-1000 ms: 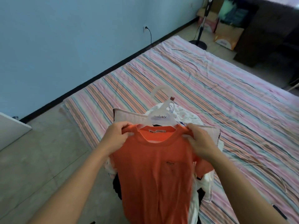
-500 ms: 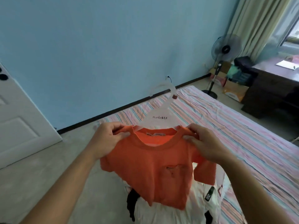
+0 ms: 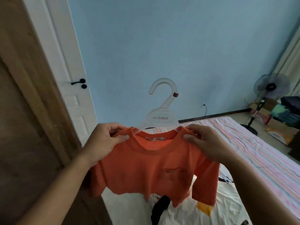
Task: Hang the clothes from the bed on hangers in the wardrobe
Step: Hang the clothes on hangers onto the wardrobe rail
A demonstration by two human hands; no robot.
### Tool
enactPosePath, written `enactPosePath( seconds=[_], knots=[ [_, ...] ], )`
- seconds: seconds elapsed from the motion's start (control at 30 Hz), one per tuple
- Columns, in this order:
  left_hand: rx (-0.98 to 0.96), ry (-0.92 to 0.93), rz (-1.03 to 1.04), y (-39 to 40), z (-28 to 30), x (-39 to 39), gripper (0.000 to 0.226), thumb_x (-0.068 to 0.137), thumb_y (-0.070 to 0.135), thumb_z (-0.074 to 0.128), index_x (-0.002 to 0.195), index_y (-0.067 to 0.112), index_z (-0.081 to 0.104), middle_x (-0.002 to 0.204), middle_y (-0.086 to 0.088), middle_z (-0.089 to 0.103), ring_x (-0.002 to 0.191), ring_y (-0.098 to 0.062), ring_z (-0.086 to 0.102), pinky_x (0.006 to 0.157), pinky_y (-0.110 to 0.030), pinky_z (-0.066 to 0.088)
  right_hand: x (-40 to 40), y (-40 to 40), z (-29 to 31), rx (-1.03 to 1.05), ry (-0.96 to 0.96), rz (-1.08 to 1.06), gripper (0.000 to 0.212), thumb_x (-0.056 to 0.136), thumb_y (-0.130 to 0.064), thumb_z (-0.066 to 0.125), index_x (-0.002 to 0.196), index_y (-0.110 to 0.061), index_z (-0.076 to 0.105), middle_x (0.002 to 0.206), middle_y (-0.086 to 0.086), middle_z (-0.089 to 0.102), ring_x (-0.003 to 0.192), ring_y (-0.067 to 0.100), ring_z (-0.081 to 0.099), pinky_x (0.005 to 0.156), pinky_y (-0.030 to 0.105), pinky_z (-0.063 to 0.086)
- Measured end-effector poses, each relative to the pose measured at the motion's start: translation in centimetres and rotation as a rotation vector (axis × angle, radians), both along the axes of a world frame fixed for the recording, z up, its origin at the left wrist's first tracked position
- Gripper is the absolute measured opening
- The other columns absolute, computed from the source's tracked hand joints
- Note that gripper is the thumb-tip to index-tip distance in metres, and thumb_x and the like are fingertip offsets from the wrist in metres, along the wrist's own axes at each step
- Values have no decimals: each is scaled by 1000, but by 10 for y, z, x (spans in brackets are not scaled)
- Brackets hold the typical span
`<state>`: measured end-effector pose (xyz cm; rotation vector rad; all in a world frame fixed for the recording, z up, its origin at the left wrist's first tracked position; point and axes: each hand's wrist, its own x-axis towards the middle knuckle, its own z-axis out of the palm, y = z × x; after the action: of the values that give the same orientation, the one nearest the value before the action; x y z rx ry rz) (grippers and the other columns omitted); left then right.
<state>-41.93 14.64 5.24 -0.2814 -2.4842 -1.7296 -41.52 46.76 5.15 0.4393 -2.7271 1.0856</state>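
The wooden wardrobe panel is rising just left of the left hand, and the striped bed is stretching away right of the right hand. Between the two hands the orange T-shirt is hanging on a white hanger, whose hook is standing above the fingers — both hands are pinching the shirt's shoulders against the hanger arms. More clothes are lying below the shirt. The risk, as I judge it: releasing one shoulder to reach the hook may be tipping the hanger — the wide neck could slide off.
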Motion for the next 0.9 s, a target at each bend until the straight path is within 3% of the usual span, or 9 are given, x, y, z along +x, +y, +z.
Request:
enactPosePath(
  seconds=[0.2, 0.33, 0.53, 0.67, 0.77, 0.9],
  knots=[
    [-3, 74, 114, -52, 24, 43, 23, 80, 0, 75, 93, 20, 75, 85, -5, 76, 79, -16, 70, 75, -26, 55, 4, -55, 19, -18, 61, 133, 11, 93, -23, 66, 93, -33, 70, 82, -19, 69, 79, 0, 64, 70, 22, 44],
    [-28, 131, 203, -81, 33, 73, 26, 81, -2, 73, 95, 20, 74, 87, -3, 76, 78, -8, 69, 70, -15, 52, 1, -91, 29, -49, 71, 240, 10, 93, -23, 66, 95, -30, 72, 85, -15, 72, 82, 3, 66, 78, 29, 50],
    [-80, 162, 340, -113, 43, 115, 27, 81, -6, 71, 98, 14, 75, 92, -2, 76, 86, -9, 70, 80, -18, 51, -12, -140, 44, -15, 80, 458, 11, 94, -20, 67, 95, -29, 72, 84, -13, 73, 78, 4, 68, 75, 31, 50],
    [-113, 143, 470, -131, 48, 139, 30, 81, -10, 68, 101, 12, 73, 95, 1, 76, 88, -4, 69, 82, -11, 49, -21, -174, 51, 0, 109, 602, 10, 94, -21, 67, 95, -28, 73, 82, -13, 73, 77, 5, 68, 75, 30, 51],
    [-97, 143, 592, -140, 51, 162, 37, 82, -7, 69, 110, 17, 70, 93, -4, 75, 87, -9, 70, 80, -16, 51, -26, -202, 58, 14, 118, 719, 12, 94, -21, 66, 96, -30, 73, 84, -13, 73, 79, 3, 68, 76, 26, 51],
    [-110, 149, 763, -144, 52, 196, 38, 83, -5, 68, 112, 19, 68, 91, -7, 74, 86, -17, 71, 79, -23, 54, -27, -238, 61, 42, 174, 875, 8, 94, -32, 64, 94, -28, 71, 84, -8, 71, 80, 9, 67, 77, 35, 52]
  ],
)
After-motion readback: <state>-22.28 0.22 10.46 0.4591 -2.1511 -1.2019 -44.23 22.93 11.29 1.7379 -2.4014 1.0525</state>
